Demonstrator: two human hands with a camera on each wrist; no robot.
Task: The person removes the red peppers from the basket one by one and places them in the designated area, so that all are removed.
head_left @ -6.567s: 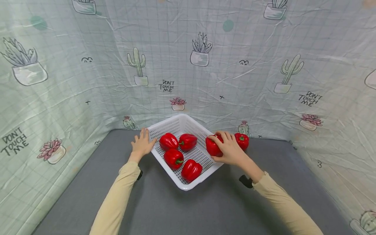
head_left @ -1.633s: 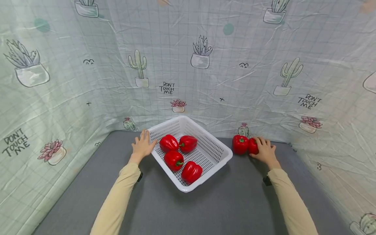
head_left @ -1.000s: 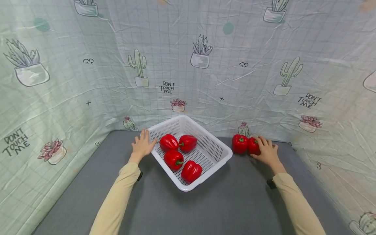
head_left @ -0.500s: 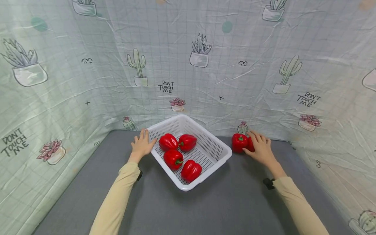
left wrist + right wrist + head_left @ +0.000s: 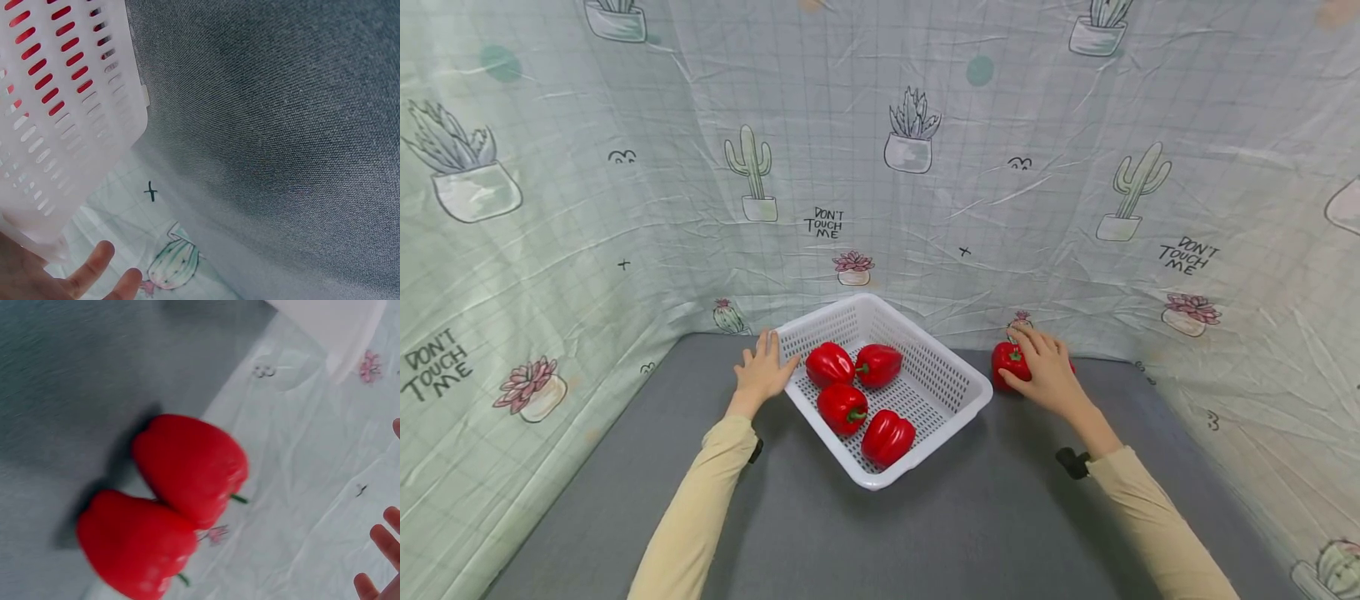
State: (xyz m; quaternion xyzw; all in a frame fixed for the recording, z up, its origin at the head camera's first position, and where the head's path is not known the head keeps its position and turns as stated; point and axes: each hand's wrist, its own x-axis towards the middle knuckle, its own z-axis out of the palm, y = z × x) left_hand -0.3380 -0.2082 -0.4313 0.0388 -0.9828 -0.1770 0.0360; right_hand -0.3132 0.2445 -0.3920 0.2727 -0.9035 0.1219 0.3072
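My left hand (image 5: 762, 375) rests with spread fingers on the left rim of a white slotted plastic basket (image 5: 942, 375). Inside the basket lie several red bell peppers (image 5: 831, 367). To the right of the basket two more red bell peppers stand side by side on the grey surface, stems up. One bell pepper (image 5: 1004, 368) is partly covered by my right hand (image 5: 1051, 377), the other bell pepper (image 5: 134, 547) almost wholly hidden in the head view. In the right wrist view my right hand's fingers (image 5: 386, 544) are apart from both peppers, holding nothing.
A grey cloth-covered table (image 5: 925, 542) lies under everything. Behind and at both sides hangs a pale curtain (image 5: 1030, 217) printed with cacti, close behind the basket and the two outside peppers.
Earlier my right hand gripped a pepper at the basket's right side; that pepper now stands outside. The hand has since left the rightmost pepper and moved left over its neighbour. Left hand unmoved.
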